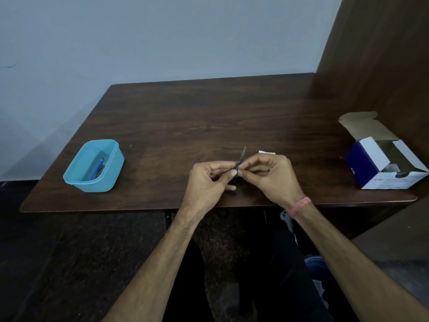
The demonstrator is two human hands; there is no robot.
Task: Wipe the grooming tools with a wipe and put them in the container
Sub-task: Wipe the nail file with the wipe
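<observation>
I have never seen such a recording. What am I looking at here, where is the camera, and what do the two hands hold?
There is no machine here: a person works with bare hands. The one picture comes from a camera worn on the head, looking down at a dark wooden table. The left hand and the right hand together pinch a thin grooming tool with a blue handle, its point tilted up and away. A white scrap, perhaps the wipe, shows just behind the right hand. A blue container on the left already holds some tools. An open cardboard box stands on the right.
</observation>
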